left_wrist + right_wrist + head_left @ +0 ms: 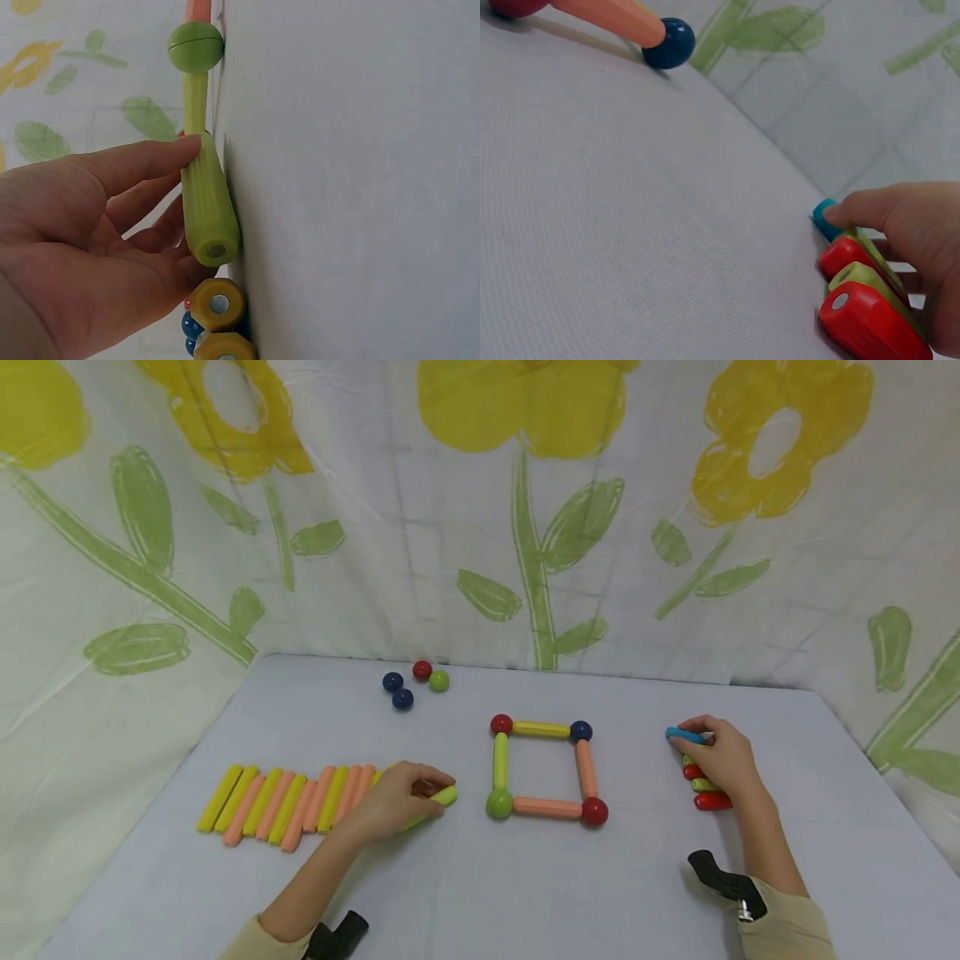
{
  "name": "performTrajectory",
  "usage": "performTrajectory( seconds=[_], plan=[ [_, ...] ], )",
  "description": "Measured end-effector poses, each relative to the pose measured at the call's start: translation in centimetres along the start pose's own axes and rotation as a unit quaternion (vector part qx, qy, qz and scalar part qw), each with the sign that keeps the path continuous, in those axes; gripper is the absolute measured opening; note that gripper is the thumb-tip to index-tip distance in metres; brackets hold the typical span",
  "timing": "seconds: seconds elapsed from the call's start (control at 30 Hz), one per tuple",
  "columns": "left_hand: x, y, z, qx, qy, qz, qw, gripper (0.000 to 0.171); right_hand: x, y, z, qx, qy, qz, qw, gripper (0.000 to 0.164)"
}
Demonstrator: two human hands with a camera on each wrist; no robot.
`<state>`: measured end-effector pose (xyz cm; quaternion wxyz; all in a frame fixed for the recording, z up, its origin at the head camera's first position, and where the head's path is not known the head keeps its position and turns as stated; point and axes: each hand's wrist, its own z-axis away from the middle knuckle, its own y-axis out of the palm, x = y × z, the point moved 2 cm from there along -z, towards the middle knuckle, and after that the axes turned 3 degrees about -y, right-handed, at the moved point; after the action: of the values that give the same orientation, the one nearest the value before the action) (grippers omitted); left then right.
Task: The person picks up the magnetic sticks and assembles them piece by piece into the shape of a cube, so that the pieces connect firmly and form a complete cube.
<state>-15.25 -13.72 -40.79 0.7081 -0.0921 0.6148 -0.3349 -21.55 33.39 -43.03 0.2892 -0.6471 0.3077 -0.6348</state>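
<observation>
My left hand (393, 803) pinches a light green magnetic stick (446, 795) between thumb and fingers, at the right end of a row of yellow and orange sticks (292, 810). In the left wrist view the green stick (208, 202) lies low by the table, its near end showing a metal disc. At the right, my right hand (726, 758) pinches a blue stick (684, 735), the farthest of a short stack of red and green sticks (712, 801). Between the hands lies a square of four-sided form, made of sticks (542, 728) with balls (499, 803) at its corners.
Several loose balls (402, 699), blue, red and green, sit near the far left edge of the white table (525, 893). A white cloth painted with yellow flowers (525, 402) hangs behind the table.
</observation>
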Motion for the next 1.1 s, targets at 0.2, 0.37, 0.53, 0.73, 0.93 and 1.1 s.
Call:
performTrajectory(
  seconds=[0.2, 0.37, 0.53, 0.73, 0.93, 1.1],
  plan=[
    [-0.6, 0.0, -0.1, -0.027, -0.012, 0.012, 0.9995, 0.032, -0.1, 0.2, 0.0, -0.006, -0.011, 0.012, 1.0, 0.043],
    [-1.5, 0.2, -0.4, -0.03, -0.001, 0.019, 0.9994, 0.032, -0.3, 0.4, -0.1, 0.002, -0.02, 0.019, 1.0, 0.043],
    [-2.8, 0.1, -1.2, -0.029, 0.028, 0.045, 0.9982, 0.034, -0.2, 0.3, -0.2, -0.017, -0.037, 0.021, 0.999, 0.041],
    [-4.8, 0.1, -2.8, -0.018, 0.053, 0.075, 0.9956, 0.036, 0.0, 0.2, -0.1, -0.048, -0.048, 0.009, 0.998, 0.041],
    [-5.9, 0.3, -4.4, -0.009, 0.057, 0.122, 0.9909, 0.037, 1.0, -0.3, 0.0, -0.082, -0.069, -0.021, 0.994, 0.038],
    [-5.9, 0.8, -4.8, 0.005, 0.046, 0.16, 0.986, 0.035, 2.9, -0.5, -0.1, -0.086, -0.099, -0.045, 0.99, 0.04]
  ],
)
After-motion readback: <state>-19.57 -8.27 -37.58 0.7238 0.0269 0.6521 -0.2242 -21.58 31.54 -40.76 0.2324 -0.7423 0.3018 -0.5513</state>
